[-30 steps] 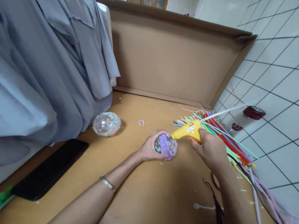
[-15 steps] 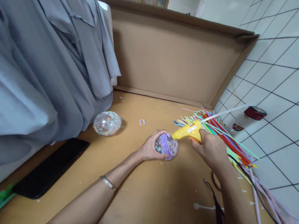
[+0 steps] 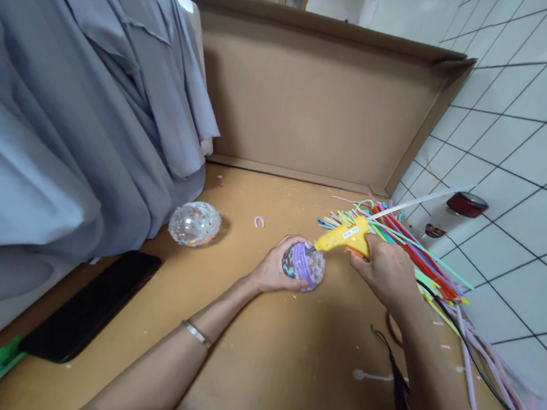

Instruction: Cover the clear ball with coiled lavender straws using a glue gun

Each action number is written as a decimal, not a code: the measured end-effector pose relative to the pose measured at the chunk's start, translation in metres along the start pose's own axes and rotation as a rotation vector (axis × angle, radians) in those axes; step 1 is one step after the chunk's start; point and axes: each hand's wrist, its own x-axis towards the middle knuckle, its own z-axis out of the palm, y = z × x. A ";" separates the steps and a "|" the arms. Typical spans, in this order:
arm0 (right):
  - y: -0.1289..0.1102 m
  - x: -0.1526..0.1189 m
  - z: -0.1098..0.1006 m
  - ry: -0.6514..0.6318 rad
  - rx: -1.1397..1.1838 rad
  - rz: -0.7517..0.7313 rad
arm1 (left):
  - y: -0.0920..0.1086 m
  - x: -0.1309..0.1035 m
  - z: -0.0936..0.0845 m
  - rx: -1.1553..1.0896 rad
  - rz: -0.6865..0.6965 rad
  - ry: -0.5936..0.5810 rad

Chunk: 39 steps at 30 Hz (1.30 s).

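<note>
My left hand (image 3: 279,268) is wrapped round a clear, bumpy ball (image 3: 316,268) with specks of colour inside. A purple pipe-cleaner band (image 3: 300,262) runs round the ball's middle. In my right hand (image 3: 389,268) is a yellow hot glue gun (image 3: 345,235), fingers curled round its handle. Its metal nozzle meets the ball at the purple band, and a long clear glue stick (image 3: 418,200) juts out of its back. Whether glue is flowing is too small to tell. A second clear, bumpy ball (image 3: 195,223) rests on the table to the left.
Colourful pipe cleaners (image 3: 411,250) lie in a heap at the right, by a red-lidded jar (image 3: 466,205) and a black cord (image 3: 477,376). A curled lilac piece (image 3: 259,222), a black phone (image 3: 91,309) and a dark strap (image 3: 399,396) lie about. Cardboard (image 3: 317,103) stands behind; grey cloth (image 3: 89,107) hangs left.
Almost nothing differs. The whole view has shifted very slightly; both hands keep their hold, with the nozzle still at the purple band.
</note>
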 end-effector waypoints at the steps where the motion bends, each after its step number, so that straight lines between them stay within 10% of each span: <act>1: 0.000 0.000 0.000 0.001 0.001 -0.002 | 0.000 0.000 0.000 0.001 -0.001 0.002; 39: 0.006 0.003 0.001 -0.010 0.026 -0.008 | -0.001 0.000 0.000 -0.001 -0.003 -0.004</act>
